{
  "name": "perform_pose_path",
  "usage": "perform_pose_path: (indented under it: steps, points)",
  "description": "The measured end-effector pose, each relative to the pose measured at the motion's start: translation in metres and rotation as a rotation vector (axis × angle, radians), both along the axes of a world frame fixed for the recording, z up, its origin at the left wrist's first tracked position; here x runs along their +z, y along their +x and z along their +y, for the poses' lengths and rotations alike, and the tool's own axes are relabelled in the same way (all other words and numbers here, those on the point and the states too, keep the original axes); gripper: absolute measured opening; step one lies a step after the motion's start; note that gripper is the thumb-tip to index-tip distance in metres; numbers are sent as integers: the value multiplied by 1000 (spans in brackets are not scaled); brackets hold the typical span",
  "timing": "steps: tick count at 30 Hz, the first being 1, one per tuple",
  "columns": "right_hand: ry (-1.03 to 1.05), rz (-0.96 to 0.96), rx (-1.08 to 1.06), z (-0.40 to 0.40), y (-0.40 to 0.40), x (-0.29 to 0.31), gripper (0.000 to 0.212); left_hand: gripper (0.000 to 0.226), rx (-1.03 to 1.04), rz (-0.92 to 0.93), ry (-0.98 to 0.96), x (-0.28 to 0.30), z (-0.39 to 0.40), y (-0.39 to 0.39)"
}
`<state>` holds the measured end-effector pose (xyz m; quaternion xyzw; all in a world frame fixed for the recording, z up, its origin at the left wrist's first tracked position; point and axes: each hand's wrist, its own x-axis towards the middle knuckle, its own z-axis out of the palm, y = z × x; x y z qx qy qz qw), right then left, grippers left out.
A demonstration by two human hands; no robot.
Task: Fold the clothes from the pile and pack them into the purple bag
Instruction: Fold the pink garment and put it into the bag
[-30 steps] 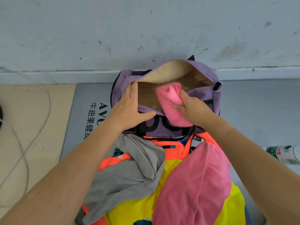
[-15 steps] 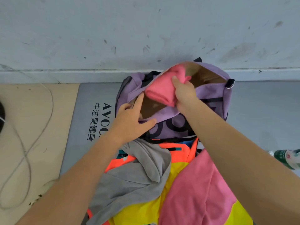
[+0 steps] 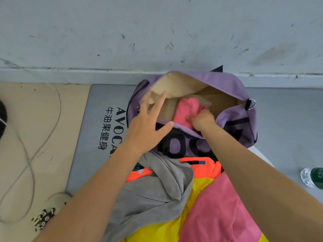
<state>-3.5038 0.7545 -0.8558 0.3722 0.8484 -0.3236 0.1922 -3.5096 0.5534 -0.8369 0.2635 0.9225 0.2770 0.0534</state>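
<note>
The purple bag (image 3: 234,117) lies open against the wall, its tan lining showing. A folded pink garment (image 3: 187,109) sits inside the opening. My right hand (image 3: 202,119) grips that pink garment and reaches down into the bag. My left hand (image 3: 148,126) rests on the bag's near left rim with straight spread fingers, holding the opening wide. In front of the bag lies the pile: a grey garment (image 3: 157,194), an orange and yellow garment (image 3: 201,173), and a pink garment (image 3: 223,212).
The bag and pile sit on a grey mat (image 3: 104,105) with printed lettering. A white cable (image 3: 29,154) loops over the tan floor at left. A shoe (image 3: 50,208) is at lower left. A plastic bottle (image 3: 312,177) lies at the right edge.
My right hand has pushed the folded pink garment from above the rim down into the bag. My left hand's fingers have opened out over the rim.
</note>
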Motion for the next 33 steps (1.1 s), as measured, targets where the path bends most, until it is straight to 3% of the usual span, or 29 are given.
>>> perform_pose_path:
  steps: [3, 5, 8, 12, 14, 17, 19, 22, 25, 29, 33]
  points:
    - [-454, 289, -123, -13, -3, -4, 55, 60, 30, 73, 64, -3, -7, 2]
    - [-708, 306, -186, -22, -5, -6, 41, 58, 132, 71, -24, -6, -11, 4]
    - [-532, 197, -167, -28, -9, -10, 37, 60, 270, 88, -129, -7, -16, 2]
    - [-581, 276, -283, -31, -4, -20, 43, 84, 129, 58, -288, -9, -22, -9]
    - [-590, 281, -262, -32, -3, -21, 40, 92, 81, 65, -243, -7, -22, -10]
    - [-504, 252, -198, -33, -7, -18, 33, 93, 82, 112, -10, 4, -22, -7]
    - [-614, 336, -182, -39, -11, -14, 23, 94, 75, 145, 83, 10, -20, -4]
    - [-840, 341, -177, -51, -19, -8, 27, 98, 64, 102, 93, 14, -19, -3]
    - [-659, 245, -167, -56, -25, -12, 30, 99, 68, 38, 88, 9, -24, -1]
    - [-919, 242, -235, -56, -22, -19, 39, 100, 80, 12, 95, 2, -29, 2]
    - [-849, 250, -147, -49, -17, -9, 48, 98, 79, 23, 95, 1, -28, 1]
